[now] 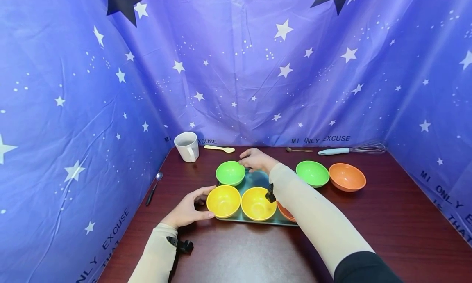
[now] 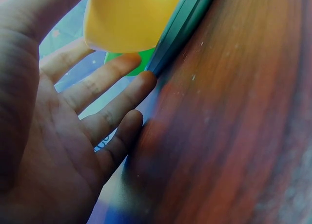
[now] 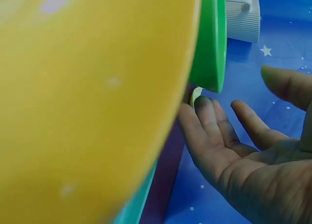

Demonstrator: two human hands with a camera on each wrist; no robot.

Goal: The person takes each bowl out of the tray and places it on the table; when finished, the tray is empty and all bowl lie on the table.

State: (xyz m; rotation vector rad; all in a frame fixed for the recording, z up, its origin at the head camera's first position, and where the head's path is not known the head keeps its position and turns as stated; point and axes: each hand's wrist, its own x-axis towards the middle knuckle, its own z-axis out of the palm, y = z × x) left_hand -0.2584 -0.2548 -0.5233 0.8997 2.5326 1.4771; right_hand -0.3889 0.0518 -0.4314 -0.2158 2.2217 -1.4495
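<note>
Yellow and glossy, the left bowl [image 1: 223, 201] sits at the front left corner of the tray [image 1: 257, 179], and the left hand [image 1: 188, 209] is right there at its side: fingers and thumb apart, grip clamped on nothing! Just behind, the green bowl [image 1: 230, 173], with the right hand [image 1: 257, 160] by its right rim, fingers loosely bent and apart; whether they touch it, I can't tell. These look like plastic, so I'd call them light, stiff, a little slippery, hardly fragile; best hold, surely, is the wall under the rim, thumb opposite fingers. Along the front, a second yellow bowl [image 1: 254, 207] and an orange bowl [image 1: 284, 212], half hidden by the right sleeve [image 1: 313, 209]. Farther out on the table [image 1: 368, 225]: mug [image 1: 186, 147], pale spoon [image 1: 219, 149], whisk [image 1: 333, 151]. And the writing? No label readable on the bowls, but the starry cloth [image 1: 228, 69] gives us "MI ONLY EXCUSE" and "THAT".
</note>
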